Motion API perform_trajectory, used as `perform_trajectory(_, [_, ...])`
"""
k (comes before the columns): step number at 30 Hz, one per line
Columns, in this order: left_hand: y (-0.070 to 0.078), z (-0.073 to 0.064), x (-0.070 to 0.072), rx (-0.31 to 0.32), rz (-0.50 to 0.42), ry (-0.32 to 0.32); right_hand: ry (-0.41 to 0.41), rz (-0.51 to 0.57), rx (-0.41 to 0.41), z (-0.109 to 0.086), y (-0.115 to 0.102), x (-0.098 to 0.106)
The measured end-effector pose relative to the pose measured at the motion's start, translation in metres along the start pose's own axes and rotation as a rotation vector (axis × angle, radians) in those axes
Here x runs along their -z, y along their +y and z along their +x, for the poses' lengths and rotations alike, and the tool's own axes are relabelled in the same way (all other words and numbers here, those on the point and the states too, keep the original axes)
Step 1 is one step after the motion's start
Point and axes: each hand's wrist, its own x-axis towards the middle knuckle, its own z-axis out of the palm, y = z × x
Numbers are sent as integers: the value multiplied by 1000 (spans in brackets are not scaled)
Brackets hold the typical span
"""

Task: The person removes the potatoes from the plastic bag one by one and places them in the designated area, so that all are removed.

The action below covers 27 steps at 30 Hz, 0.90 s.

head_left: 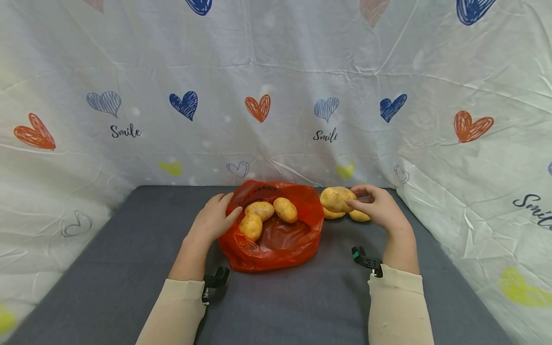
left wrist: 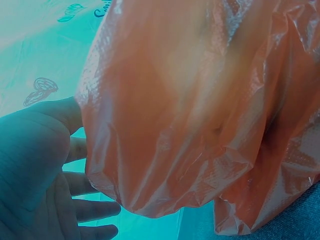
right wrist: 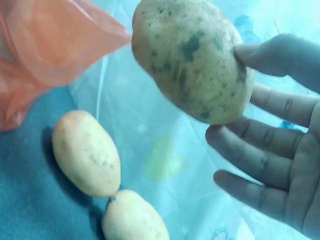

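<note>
Pinching a potato [head_left: 336,198], the right grip [head_left: 380,206] hovers; the left grip [head_left: 214,216] holds a bag [head_left: 271,261].

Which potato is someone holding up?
The potato pinched in the right grip: it alone is held up, while two others lie on the table and three sit in the bag.

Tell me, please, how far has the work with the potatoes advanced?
Seemingly done: three potatoes lie inside the bag. In hand: the right hand holds a fourth potato beside the bag, while the left hand touches its rim. Probably left: two potatoes on the table, if all should go in.
</note>
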Motion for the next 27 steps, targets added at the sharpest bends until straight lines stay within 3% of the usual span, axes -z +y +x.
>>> perform_trajectory(9, [0,0,0,3,2,-3,-31,-78,-91,-1,15,7])
perform_trajectory(21, [-1,1,-3,8,14,-3,-156,-90,-126,7,30,-8])
perform_trajectory(27, [-1,2,-3,-1,11,-4,-194,-94,-103,14,33,-18])
